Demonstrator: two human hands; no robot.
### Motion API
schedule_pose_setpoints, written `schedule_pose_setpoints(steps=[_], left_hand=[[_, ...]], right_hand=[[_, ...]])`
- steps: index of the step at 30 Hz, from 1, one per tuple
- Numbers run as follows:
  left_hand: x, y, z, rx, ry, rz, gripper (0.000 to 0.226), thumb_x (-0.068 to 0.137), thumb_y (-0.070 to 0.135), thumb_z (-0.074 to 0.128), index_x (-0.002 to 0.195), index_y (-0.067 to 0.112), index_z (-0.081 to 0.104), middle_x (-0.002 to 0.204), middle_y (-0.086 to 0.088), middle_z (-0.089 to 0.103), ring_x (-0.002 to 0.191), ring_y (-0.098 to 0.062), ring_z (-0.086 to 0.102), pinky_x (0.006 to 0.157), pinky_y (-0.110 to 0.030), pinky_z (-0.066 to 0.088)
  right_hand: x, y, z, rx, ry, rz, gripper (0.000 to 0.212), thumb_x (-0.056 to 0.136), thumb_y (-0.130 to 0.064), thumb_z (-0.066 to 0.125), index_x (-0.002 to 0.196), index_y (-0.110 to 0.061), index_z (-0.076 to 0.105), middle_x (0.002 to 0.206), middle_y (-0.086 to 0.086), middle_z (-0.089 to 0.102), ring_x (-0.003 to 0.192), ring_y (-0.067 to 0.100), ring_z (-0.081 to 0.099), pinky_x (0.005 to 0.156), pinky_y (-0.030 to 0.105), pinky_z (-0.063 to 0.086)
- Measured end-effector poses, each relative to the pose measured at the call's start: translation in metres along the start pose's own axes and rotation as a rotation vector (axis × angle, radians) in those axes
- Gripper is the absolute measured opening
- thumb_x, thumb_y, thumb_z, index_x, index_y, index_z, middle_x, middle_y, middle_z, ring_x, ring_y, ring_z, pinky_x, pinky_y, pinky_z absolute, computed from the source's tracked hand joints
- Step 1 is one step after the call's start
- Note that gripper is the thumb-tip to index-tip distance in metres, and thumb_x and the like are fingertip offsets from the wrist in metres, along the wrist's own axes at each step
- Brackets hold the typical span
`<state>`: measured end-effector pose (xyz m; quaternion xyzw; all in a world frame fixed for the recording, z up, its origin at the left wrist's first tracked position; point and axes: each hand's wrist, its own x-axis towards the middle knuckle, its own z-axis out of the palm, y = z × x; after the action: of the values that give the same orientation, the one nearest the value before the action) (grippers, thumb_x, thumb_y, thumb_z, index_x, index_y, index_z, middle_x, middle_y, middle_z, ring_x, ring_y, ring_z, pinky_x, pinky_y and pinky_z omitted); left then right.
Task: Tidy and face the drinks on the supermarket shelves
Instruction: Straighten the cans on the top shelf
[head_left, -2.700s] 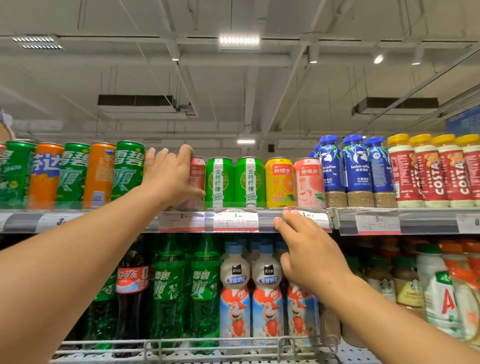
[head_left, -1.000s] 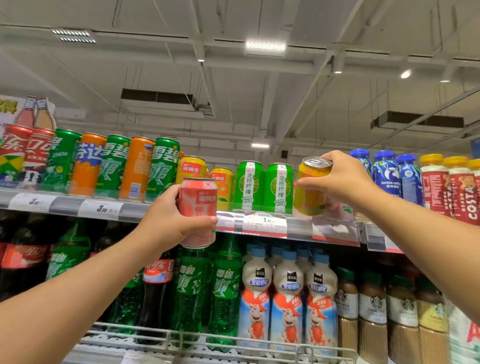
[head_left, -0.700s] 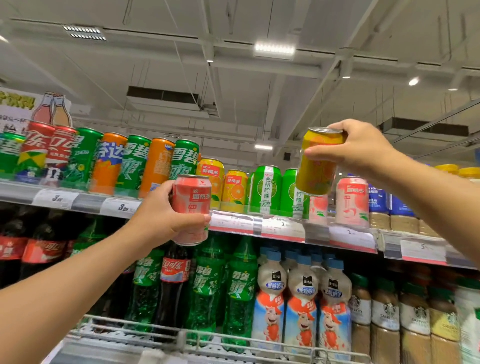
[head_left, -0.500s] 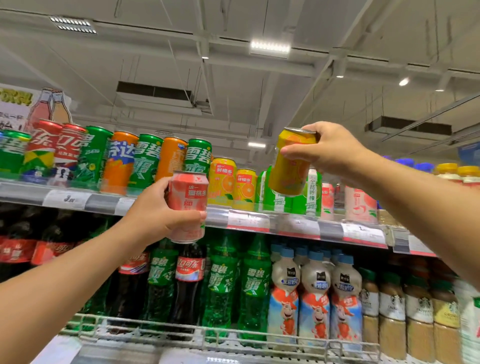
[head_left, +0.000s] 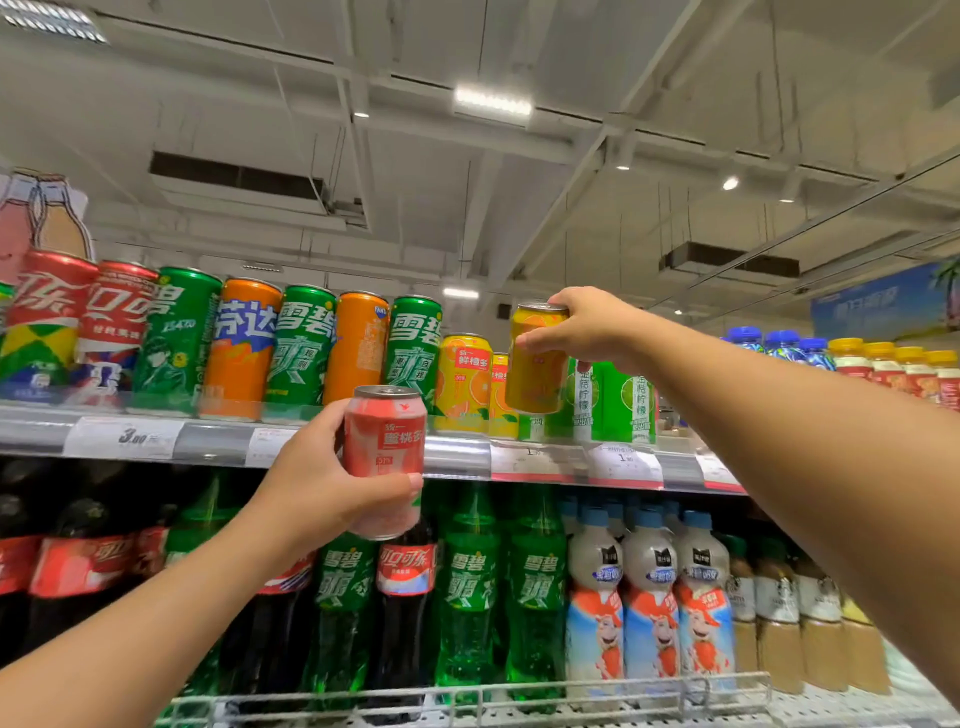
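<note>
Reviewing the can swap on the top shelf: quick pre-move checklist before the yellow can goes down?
1. Right hand grips the yellow orange-drink can near its top: ok.
2. Left hand holds the pink peach-drink can: ok.
3. Yellow can upright: not ok, slightly tilted.
4. Label facing front: cannot tell.
5. Matching yellow cans on the shelf just left of it: ok.
6. Free slot beneath the can: cannot tell, hidden.

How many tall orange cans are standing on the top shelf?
2 on the top shelf: one tall orange can between green cans, another further right, also between green cans. More may be hidden behind.
</note>
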<state>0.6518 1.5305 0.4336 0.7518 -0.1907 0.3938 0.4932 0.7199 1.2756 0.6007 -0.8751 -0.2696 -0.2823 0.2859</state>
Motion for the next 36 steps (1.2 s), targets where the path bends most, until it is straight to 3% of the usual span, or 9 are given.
schedule_pose_setpoints(steps=[4,9,13,19,23,29,34,36], left_hand=[[0.004,-0.003,0.004,0.003,0.012,-0.005,0.071,0.048,0.041,0.093,0.108,0.043,0.056,0.098,0.015,0.071,0.086,-0.008,0.071,0.073,-0.035,0.058],[0.003,-0.005,0.004,0.002,0.002,-0.001,0.072,0.043,0.048,0.090,0.106,0.046,0.056,0.098,0.017,0.070,0.086,-0.008,0.070,0.073,-0.033,0.059],[0.004,-0.005,0.002,-0.007,-0.014,0.003,0.069,0.045,0.045,0.091,0.104,0.047,0.057,0.098,0.017,0.070,0.086,-0.008,0.070,0.071,-0.030,0.058],[0.003,-0.007,0.001,0.011,-0.019,0.012,0.066,0.054,0.032,0.092,0.108,0.043,0.056,0.097,0.017,0.070,0.087,-0.007,0.070,0.070,-0.028,0.058],[0.003,-0.007,0.002,0.021,-0.016,0.023,0.067,0.053,0.035,0.091,0.110,0.042,0.056,0.097,0.020,0.069,0.086,-0.004,0.069,0.066,-0.022,0.056],[0.001,-0.008,0.002,0.000,-0.010,0.025,0.069,0.046,0.046,0.089,0.107,0.046,0.057,0.099,0.015,0.071,0.088,-0.008,0.070,0.071,-0.029,0.059],[0.001,-0.009,0.003,-0.005,0.002,0.023,0.071,0.045,0.047,0.089,0.109,0.045,0.058,0.101,0.013,0.071,0.089,-0.010,0.070,0.076,-0.036,0.060],[0.001,-0.009,0.003,0.001,-0.002,0.030,0.070,0.045,0.048,0.089,0.109,0.046,0.058,0.101,0.014,0.071,0.089,-0.010,0.070,0.075,-0.034,0.060]], right_hand=[[0.010,0.001,0.007,-0.055,-0.012,0.030,0.052,0.077,-0.047,0.078,0.108,-0.008,0.061,0.095,0.008,0.067,0.076,0.026,0.065,0.048,0.027,0.046],[0.021,-0.002,0.021,-0.125,0.019,0.075,0.058,0.069,-0.054,0.081,0.098,-0.008,0.062,0.089,0.007,0.068,0.073,0.024,0.067,0.052,0.030,0.056],[0.025,-0.001,0.032,-0.198,0.027,0.093,0.060,0.069,-0.058,0.080,0.095,-0.009,0.059,0.088,0.007,0.066,0.062,0.021,0.065,0.037,0.021,0.043],[0.028,0.007,0.041,-0.276,0.078,0.062,0.061,0.066,-0.068,0.075,0.088,-0.012,0.064,0.078,0.004,0.070,0.051,0.016,0.066,0.043,0.025,0.048],[0.031,0.006,0.042,-0.329,0.100,0.062,0.072,0.065,-0.072,0.072,0.088,-0.005,0.070,0.077,0.008,0.071,0.059,0.020,0.068,0.052,0.032,0.057],[0.030,0.006,0.050,-0.485,0.072,0.069,0.070,0.076,-0.076,0.057,0.085,-0.006,0.062,0.073,0.007,0.064,0.060,0.020,0.063,0.047,0.027,0.043],[0.027,0.006,0.057,-0.546,0.090,0.100,0.073,0.084,-0.074,0.047,0.107,-0.006,0.059,0.080,0.005,0.060,0.067,0.020,0.059,0.053,0.031,0.046],[0.025,0.006,0.058,-0.513,0.083,0.117,0.078,0.087,-0.069,0.049,0.129,-0.003,0.048,0.102,0.008,0.062,0.085,0.024,0.063,0.061,0.033,0.051]])
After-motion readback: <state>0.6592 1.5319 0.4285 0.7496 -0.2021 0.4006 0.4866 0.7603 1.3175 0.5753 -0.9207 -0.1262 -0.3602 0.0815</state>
